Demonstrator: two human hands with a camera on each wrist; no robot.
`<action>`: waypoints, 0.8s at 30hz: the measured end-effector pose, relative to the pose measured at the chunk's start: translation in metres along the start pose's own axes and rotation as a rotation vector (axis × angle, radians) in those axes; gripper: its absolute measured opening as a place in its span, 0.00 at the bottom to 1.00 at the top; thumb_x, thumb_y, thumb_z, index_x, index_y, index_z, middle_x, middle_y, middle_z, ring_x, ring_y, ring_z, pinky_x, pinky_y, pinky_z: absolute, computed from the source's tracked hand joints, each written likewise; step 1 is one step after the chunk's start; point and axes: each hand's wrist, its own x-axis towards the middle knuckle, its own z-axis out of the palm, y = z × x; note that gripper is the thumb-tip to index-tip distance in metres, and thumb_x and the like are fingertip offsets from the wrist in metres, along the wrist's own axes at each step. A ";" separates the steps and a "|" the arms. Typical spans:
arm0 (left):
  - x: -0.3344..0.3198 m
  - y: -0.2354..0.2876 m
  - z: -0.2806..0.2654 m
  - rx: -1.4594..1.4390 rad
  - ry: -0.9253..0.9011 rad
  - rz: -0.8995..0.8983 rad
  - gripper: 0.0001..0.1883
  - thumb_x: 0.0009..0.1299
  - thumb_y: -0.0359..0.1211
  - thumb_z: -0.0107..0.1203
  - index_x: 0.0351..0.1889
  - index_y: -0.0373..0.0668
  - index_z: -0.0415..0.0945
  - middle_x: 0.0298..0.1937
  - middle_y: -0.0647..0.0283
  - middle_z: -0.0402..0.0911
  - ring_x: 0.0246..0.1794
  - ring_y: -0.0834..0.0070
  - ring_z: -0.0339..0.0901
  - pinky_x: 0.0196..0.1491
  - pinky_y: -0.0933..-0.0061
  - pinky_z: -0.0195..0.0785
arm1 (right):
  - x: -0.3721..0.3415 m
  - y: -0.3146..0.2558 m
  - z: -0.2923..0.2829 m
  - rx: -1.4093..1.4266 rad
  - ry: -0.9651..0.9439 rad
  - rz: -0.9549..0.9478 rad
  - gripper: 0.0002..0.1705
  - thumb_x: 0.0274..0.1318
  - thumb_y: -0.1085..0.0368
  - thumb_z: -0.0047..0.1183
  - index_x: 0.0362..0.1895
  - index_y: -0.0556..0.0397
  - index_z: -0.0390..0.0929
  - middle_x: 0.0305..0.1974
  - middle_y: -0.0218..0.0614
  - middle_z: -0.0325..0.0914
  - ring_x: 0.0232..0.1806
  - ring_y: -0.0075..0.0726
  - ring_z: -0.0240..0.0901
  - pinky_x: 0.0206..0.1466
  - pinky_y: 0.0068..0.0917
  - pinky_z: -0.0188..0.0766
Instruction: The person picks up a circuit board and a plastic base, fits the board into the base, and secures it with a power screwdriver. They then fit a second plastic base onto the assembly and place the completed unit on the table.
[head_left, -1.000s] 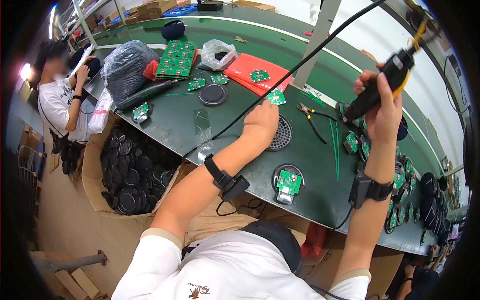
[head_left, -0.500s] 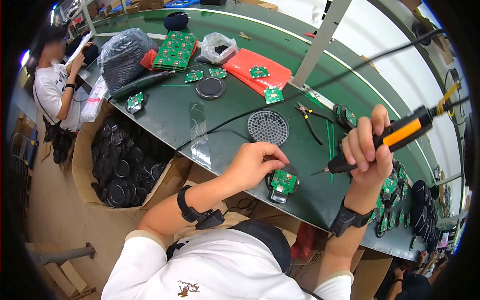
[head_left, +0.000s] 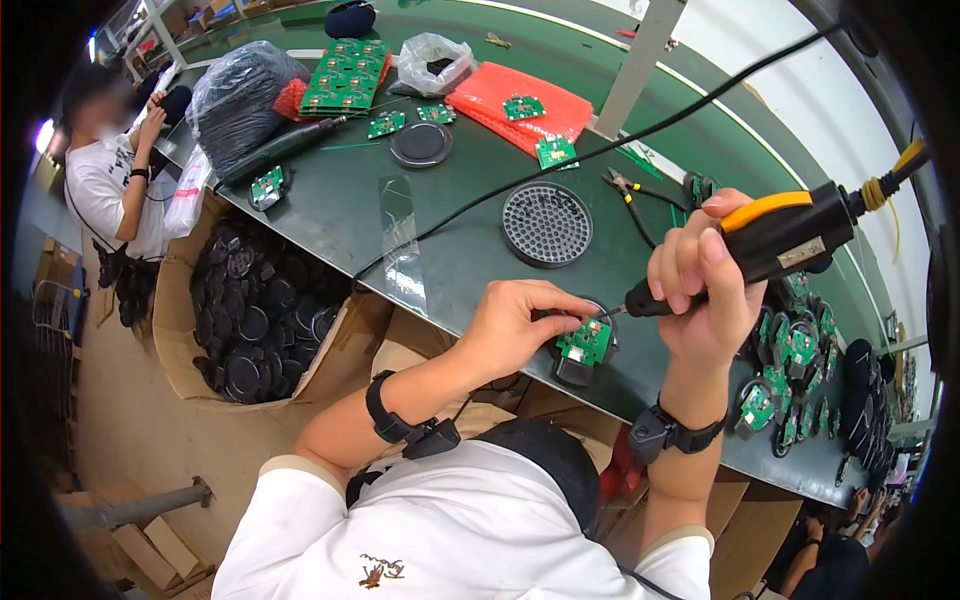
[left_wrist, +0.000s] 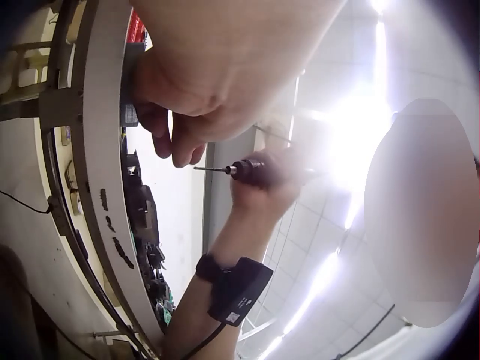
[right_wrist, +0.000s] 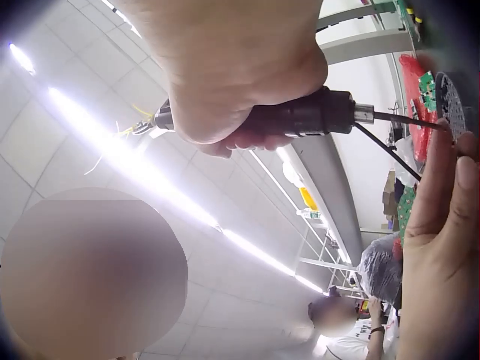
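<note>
A green circuit board point(head_left: 584, 343) sits on a round black part at the table's front edge. My left hand point(head_left: 520, 325) is at its upper left, thumb and forefinger bent close together; whether they pinch something small cannot be made out. My right hand point(head_left: 708, 285) grips a black and orange electric screwdriver point(head_left: 790, 238), tilted with its bit pointing down-left beside the left fingertips. In the right wrist view the screwdriver's bit point(right_wrist: 405, 119) reaches the fingertips of the left hand point(right_wrist: 442, 247). The left wrist view shows the bit point(left_wrist: 211, 169) just beyond the curled left fingers.
Behind the left hand lies a round perforated dish point(head_left: 547, 224), with pliers point(head_left: 632, 205) to its right. A cable point(head_left: 560, 172) crosses above the table. Assembled boards point(head_left: 795, 350) are heaped at right. A carton of black parts point(head_left: 180, 340) stands at left, near another person point(head_left: 105, 190).
My left hand came back from the boards at the rear to the front board. My right hand brought the screwdriver down and leftward, its bit now beside the left fingertips.
</note>
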 end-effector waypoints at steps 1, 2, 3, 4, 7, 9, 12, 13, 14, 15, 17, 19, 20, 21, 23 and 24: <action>-0.001 0.000 0.000 -0.001 -0.006 -0.008 0.13 0.69 0.21 0.67 0.51 0.40 0.92 0.43 0.60 0.91 0.44 0.76 0.86 0.48 0.73 0.78 | -0.001 0.001 0.006 0.006 0.031 0.002 0.17 0.69 0.71 0.58 0.57 0.61 0.70 0.20 0.28 0.66 0.15 0.22 0.59 0.21 0.27 0.62; -0.001 0.001 0.000 0.005 0.002 0.004 0.14 0.69 0.21 0.67 0.51 0.41 0.92 0.42 0.59 0.91 0.42 0.73 0.87 0.47 0.72 0.78 | -0.001 0.004 0.007 0.006 0.039 0.006 0.17 0.69 0.71 0.58 0.57 0.61 0.70 0.20 0.28 0.66 0.15 0.22 0.59 0.21 0.27 0.62; -0.002 0.001 -0.001 0.011 0.010 0.016 0.14 0.68 0.21 0.67 0.51 0.41 0.92 0.42 0.57 0.92 0.41 0.71 0.88 0.46 0.70 0.78 | -0.002 0.006 0.009 -0.001 0.048 0.006 0.16 0.68 0.71 0.58 0.56 0.61 0.70 0.20 0.28 0.66 0.14 0.22 0.59 0.21 0.27 0.62; -0.001 0.002 -0.001 0.011 0.008 0.009 0.14 0.68 0.21 0.67 0.51 0.41 0.92 0.42 0.57 0.92 0.41 0.71 0.88 0.46 0.70 0.78 | -0.002 0.008 0.010 -0.007 0.057 0.005 0.16 0.68 0.71 0.59 0.56 0.61 0.70 0.19 0.27 0.66 0.14 0.21 0.59 0.21 0.26 0.62; -0.001 0.001 -0.003 0.036 0.004 -0.003 0.13 0.69 0.21 0.68 0.50 0.40 0.92 0.43 0.59 0.91 0.43 0.74 0.87 0.48 0.73 0.78 | -0.002 0.011 0.011 -0.008 0.067 0.011 0.16 0.68 0.71 0.60 0.55 0.60 0.71 0.19 0.27 0.67 0.14 0.21 0.59 0.21 0.26 0.61; 0.000 0.000 -0.003 0.046 0.007 -0.002 0.12 0.69 0.21 0.68 0.50 0.39 0.92 0.43 0.59 0.91 0.43 0.74 0.87 0.47 0.73 0.79 | -0.002 0.013 0.011 -0.011 0.064 0.013 0.16 0.68 0.71 0.60 0.55 0.60 0.71 0.19 0.27 0.67 0.14 0.21 0.59 0.21 0.26 0.61; 0.001 -0.001 -0.003 0.014 0.007 -0.026 0.11 0.69 0.21 0.69 0.49 0.39 0.92 0.43 0.59 0.90 0.43 0.74 0.87 0.46 0.73 0.79 | -0.003 0.014 0.013 -0.022 0.073 0.010 0.16 0.68 0.71 0.60 0.55 0.60 0.71 0.19 0.27 0.67 0.14 0.21 0.59 0.21 0.26 0.61; 0.001 -0.001 -0.003 0.013 0.006 -0.030 0.11 0.69 0.21 0.69 0.49 0.39 0.92 0.43 0.59 0.90 0.43 0.74 0.87 0.46 0.73 0.79 | -0.004 0.015 0.014 -0.021 0.077 0.014 0.16 0.68 0.72 0.60 0.55 0.61 0.72 0.19 0.27 0.68 0.14 0.21 0.60 0.21 0.26 0.61; 0.002 0.000 -0.004 0.041 0.003 -0.018 0.11 0.69 0.21 0.69 0.48 0.38 0.92 0.43 0.59 0.90 0.42 0.74 0.86 0.46 0.73 0.79 | -0.005 0.016 0.015 -0.020 0.082 0.017 0.16 0.67 0.72 0.61 0.55 0.61 0.72 0.19 0.27 0.68 0.14 0.21 0.60 0.21 0.25 0.61; 0.002 0.000 -0.004 0.068 0.000 -0.005 0.11 0.69 0.21 0.69 0.48 0.38 0.92 0.42 0.59 0.90 0.42 0.74 0.86 0.45 0.73 0.79 | -0.005 0.016 0.015 -0.021 0.084 0.019 0.16 0.67 0.72 0.61 0.55 0.61 0.72 0.19 0.27 0.68 0.14 0.21 0.60 0.21 0.25 0.61; 0.002 0.001 -0.003 0.063 0.004 -0.035 0.10 0.68 0.22 0.70 0.47 0.39 0.92 0.42 0.60 0.90 0.41 0.75 0.86 0.45 0.73 0.79 | -0.006 0.017 0.016 -0.052 0.089 -0.002 0.16 0.67 0.74 0.61 0.56 0.62 0.73 0.20 0.28 0.69 0.14 0.21 0.61 0.20 0.24 0.61; 0.002 0.002 -0.003 0.058 0.008 -0.064 0.10 0.68 0.23 0.70 0.46 0.39 0.92 0.42 0.60 0.90 0.41 0.76 0.86 0.45 0.73 0.79 | -0.007 0.019 0.016 -0.053 0.085 -0.007 0.17 0.67 0.75 0.61 0.56 0.62 0.73 0.20 0.28 0.70 0.15 0.21 0.61 0.20 0.24 0.60; 0.002 0.003 -0.003 0.104 0.008 -0.067 0.11 0.67 0.24 0.71 0.48 0.40 0.92 0.41 0.60 0.89 0.42 0.75 0.86 0.45 0.72 0.79 | -0.008 0.020 0.015 -0.054 0.081 -0.014 0.17 0.66 0.76 0.61 0.57 0.62 0.74 0.20 0.28 0.70 0.15 0.21 0.61 0.20 0.23 0.60; 0.002 0.003 -0.003 0.149 0.006 -0.069 0.13 0.66 0.25 0.72 0.49 0.42 0.92 0.41 0.60 0.89 0.43 0.73 0.86 0.45 0.71 0.79 | -0.009 0.021 0.014 -0.054 0.085 -0.012 0.17 0.66 0.76 0.61 0.57 0.62 0.74 0.20 0.28 0.70 0.15 0.21 0.61 0.20 0.23 0.60; -0.003 0.000 -0.005 0.278 0.055 0.081 0.17 0.63 0.28 0.74 0.51 0.44 0.91 0.43 0.59 0.89 0.45 0.69 0.85 0.46 0.69 0.79 | -0.011 0.023 0.010 -0.087 0.085 -0.041 0.17 0.65 0.77 0.61 0.56 0.63 0.74 0.21 0.29 0.72 0.16 0.20 0.64 0.21 0.22 0.59; -0.005 -0.001 -0.006 0.405 0.109 0.238 0.20 0.61 0.31 0.77 0.53 0.45 0.90 0.46 0.57 0.88 0.48 0.66 0.85 0.47 0.67 0.79 | -0.012 0.024 0.009 -0.087 0.090 -0.039 0.17 0.65 0.77 0.61 0.56 0.63 0.74 0.21 0.29 0.72 0.16 0.20 0.64 0.21 0.22 0.59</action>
